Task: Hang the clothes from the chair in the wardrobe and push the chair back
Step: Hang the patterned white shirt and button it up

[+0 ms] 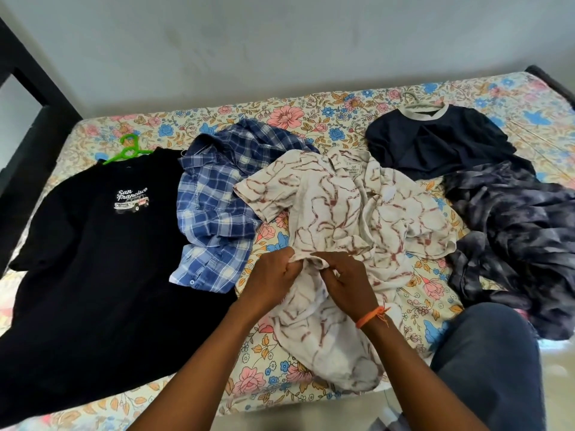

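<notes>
A cream shirt with reddish-brown lines (339, 213) lies crumpled in the middle of the bed. My left hand (273, 281) and my right hand (342, 284) both pinch its front edge, close together. A black "San Francisco" T-shirt (93, 244) lies flat on the left with a green hanger (127, 149) in its neck. A blue plaid shirt (217, 197) is bunched between them. At the back right lies a navy T-shirt (435, 144) on a pale hanger (417, 102). A dark tie-dye garment (516, 244) is heaped on the right. No chair or wardrobe is in view.
The bed carries a floral sheet (311, 116) and stands against a pale wall (280, 42). A black bed frame post (31, 88) rises at the left. My knee in blue jeans (491, 362) is at the bed's near right edge.
</notes>
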Demonstrator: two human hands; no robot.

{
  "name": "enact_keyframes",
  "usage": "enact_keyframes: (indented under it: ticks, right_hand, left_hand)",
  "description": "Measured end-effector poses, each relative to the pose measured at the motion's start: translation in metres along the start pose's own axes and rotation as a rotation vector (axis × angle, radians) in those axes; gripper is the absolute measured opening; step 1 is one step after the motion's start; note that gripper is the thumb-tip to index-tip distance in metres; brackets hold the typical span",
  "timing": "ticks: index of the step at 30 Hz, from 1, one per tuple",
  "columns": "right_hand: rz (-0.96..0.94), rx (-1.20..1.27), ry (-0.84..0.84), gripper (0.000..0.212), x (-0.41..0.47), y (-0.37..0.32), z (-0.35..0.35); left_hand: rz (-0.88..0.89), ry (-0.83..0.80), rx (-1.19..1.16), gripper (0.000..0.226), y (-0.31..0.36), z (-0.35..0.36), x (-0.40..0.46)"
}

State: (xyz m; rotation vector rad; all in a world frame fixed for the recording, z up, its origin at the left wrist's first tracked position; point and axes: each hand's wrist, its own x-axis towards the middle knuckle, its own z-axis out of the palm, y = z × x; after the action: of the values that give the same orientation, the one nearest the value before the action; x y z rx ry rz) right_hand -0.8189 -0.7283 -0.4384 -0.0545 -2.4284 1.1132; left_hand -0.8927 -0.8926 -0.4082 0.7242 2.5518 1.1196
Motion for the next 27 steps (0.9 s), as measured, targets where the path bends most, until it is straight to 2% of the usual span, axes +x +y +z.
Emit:
enact_keyframes:
  ticks: [3, 5, 6, 8, 10, 12, 14, 16, 19, 20, 24, 27]
  right_hand:
    - [-0.014, -0.104, 0.011, 0.024, 0.002, 0.001, -0.003]
    - [0.072, 0.012, -0.030, 0.021, 0.002, -0.002, -0.001]
    - [0.170, 0.108, -0.054, 0.026, 0.001, -0.004, 0.002]
    - [0.483, 0.272, 0.002, 0.036, 0.001, -0.010, 0.012]
    - [0.915, 0.385, 0.112, 0.036, 0.001, -0.017, 0.016]
    - [1.321, 0.658, 0.018, 0.045, -0.004, -0.029, 0.015]
    - [1.495, 0.927, -0.154, 0.058, -0.011, -0.042, 0.015]
    - [1.470, 1.004, -0.164, 0.055, -0.016, -0.042, 0.021]
    - [1.425, 0.936, -0.060, 0.036, -0.012, -0.035, 0.029]
    - [1.433, 0.899, -0.037, 0.035, -0.011, -0.031, 0.032]
    - [1.460, 0.964, 0.008, 0.049, -0.011, -0.027, 0.039]
    - [1.471, 1.042, -0.118, 0.054, -0.009, -0.030, 0.035]
  left_hand:
    - [0.171, 0.008, 0.190, 0.057, -0.015, -0.005, 0.001]
    - [0.127, 0.028, 0.091, 0.074, -0.015, -0.005, -0.002]
    - [0.066, 0.040, -0.004, 0.073, -0.011, -0.004, -0.003]
    - [-0.080, 0.063, -0.189, 0.059, -0.002, -0.004, -0.006]
    - [-0.224, 0.060, -0.409, 0.050, 0.001, -0.001, -0.011]
    - [-0.327, 0.013, -0.596, 0.047, -0.004, 0.003, -0.017]
    - [-0.395, -0.070, -0.679, 0.056, -0.008, 0.009, -0.023]
    - [-0.425, -0.118, -0.669, 0.068, -0.008, 0.010, -0.029]
    - [-0.465, -0.192, -0.541, 0.101, -0.013, 0.014, -0.032]
    - [-0.457, -0.209, -0.485, 0.104, -0.017, 0.016, -0.033]
    - [-0.376, -0.266, -0.274, 0.080, -0.016, 0.021, -0.038]
    - [-0.282, -0.261, -0.095, 0.071, -0.007, 0.021, -0.044]
